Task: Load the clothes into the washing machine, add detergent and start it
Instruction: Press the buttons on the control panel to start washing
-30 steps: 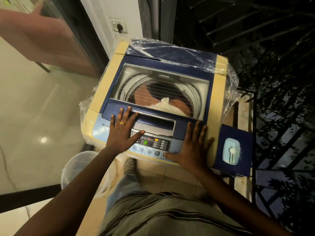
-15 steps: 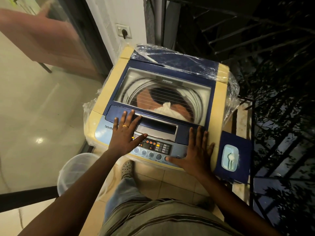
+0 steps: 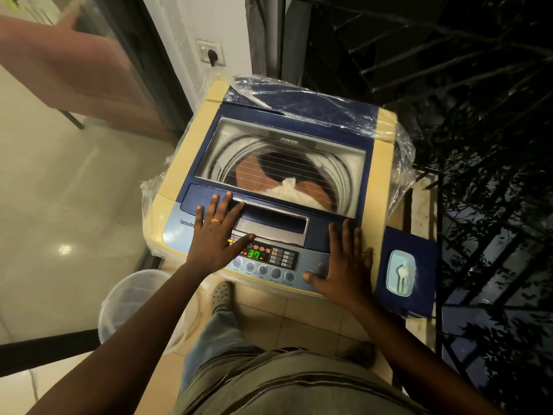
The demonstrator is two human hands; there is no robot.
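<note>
A cream and blue top-loading washing machine [image 3: 185, 175] stands before me with its glass lid [image 3: 281, 157] closed. Through the glass I see orange, dark and white clothes [image 3: 287, 187] in the drum. My left hand [image 3: 217, 232] lies flat and spread on the lid's front edge, its thumb over the control panel [image 3: 269, 259], whose green display reads 37. My right hand [image 3: 344, 265] lies flat at the panel's right end, thumb on a round button. A blue detergent box [image 3: 407, 274] with a scoop in its clear window leans at the machine's right side.
A clear plastic bucket [image 3: 131, 301] stands on the floor at the lower left. A black metal railing [image 3: 437, 235] runs along the right. A wall socket [image 3: 211, 53] is behind the machine, and a glass door [image 3: 89, 175] is on the left. Plastic wrap [image 3: 299, 97] covers the machine's back.
The display has changed from a single character to 37. Both hands stay in nearly the same places on the machine; the view has shifted slightly.
</note>
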